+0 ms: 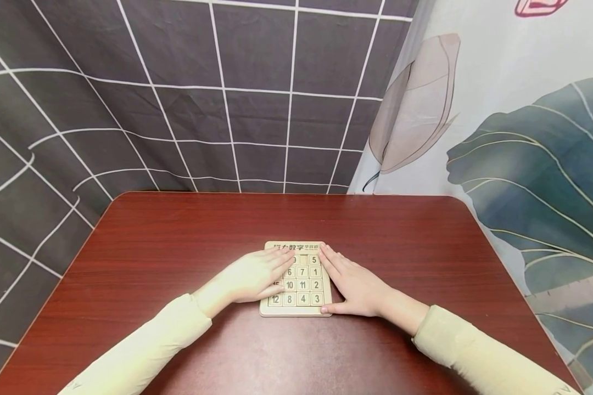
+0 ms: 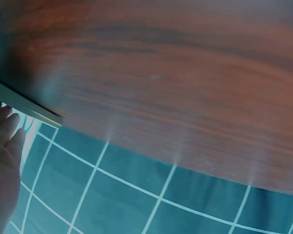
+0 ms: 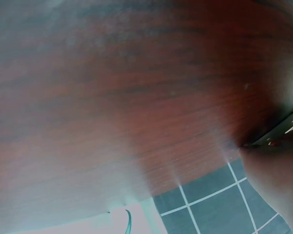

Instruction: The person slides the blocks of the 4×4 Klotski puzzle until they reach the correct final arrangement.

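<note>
A cream number sliding puzzle (image 1: 296,311) lies flat on the table, with dark Chinese characters along its top border. Its square tiles carry black numbers, and the bottom row reads 12, 8, 4, 3. In the top row a gap shows just left of the 5 tile (image 1: 314,260). My left hand (image 1: 254,275) lies over the puzzle's left side with straight fingers, covering several tiles. Along the right edge rest the straight fingers of my right hand (image 1: 361,288), its thumb at the lower right corner. Both wrist views catch the puzzle's edge (image 2: 27,105) beside a hand.
The reddish-brown wooden table (image 1: 178,230) has rounded far corners. Behind it hangs a dark grey curtain (image 1: 257,115) with a white grid. A white curtain (image 1: 499,66) with large leaf prints borders the right side. Cream sleeves (image 1: 143,345) cover both forearms.
</note>
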Motion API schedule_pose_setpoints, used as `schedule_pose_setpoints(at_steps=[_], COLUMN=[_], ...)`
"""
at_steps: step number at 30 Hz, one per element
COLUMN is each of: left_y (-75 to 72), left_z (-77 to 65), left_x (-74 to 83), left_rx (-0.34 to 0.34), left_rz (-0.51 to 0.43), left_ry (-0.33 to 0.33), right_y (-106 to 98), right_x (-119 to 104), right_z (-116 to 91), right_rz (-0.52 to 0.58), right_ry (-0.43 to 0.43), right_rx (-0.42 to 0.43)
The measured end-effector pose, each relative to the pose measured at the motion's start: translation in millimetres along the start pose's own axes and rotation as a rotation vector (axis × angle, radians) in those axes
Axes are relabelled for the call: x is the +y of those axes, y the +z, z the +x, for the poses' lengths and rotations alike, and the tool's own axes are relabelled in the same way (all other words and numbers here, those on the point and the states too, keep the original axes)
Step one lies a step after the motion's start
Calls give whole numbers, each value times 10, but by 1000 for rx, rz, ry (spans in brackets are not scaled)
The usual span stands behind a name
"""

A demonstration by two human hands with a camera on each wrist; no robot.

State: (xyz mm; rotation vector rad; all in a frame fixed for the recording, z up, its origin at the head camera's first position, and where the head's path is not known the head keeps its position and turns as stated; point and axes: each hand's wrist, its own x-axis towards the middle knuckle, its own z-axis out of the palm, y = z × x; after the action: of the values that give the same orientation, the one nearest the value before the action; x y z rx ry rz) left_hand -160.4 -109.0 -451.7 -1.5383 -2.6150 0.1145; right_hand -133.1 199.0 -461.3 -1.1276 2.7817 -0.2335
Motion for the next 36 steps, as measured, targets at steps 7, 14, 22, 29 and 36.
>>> schedule_pose_setpoints(at_steps=[7, 14, 22, 29, 36], left_y=[15, -61, -69, -24, 23], left_z=[-99, -26, 239, 340, 260], left_x=[-48, -16, 70, 108, 65], left_rx=[19, 23, 4, -27, -26], left_rz=[16, 23, -4, 0, 26], left_ry=[5, 10, 40, 48, 51], right_y=[-3, 9, 11, 6, -13], right_x=[-2, 9, 11, 9, 6], right_z=[4, 6, 2, 0, -7], right_rz=[0, -2, 9, 9, 12], right_ry=[0, 3, 9, 7, 6], right_rx=[-5, -5, -10, -12, -7])
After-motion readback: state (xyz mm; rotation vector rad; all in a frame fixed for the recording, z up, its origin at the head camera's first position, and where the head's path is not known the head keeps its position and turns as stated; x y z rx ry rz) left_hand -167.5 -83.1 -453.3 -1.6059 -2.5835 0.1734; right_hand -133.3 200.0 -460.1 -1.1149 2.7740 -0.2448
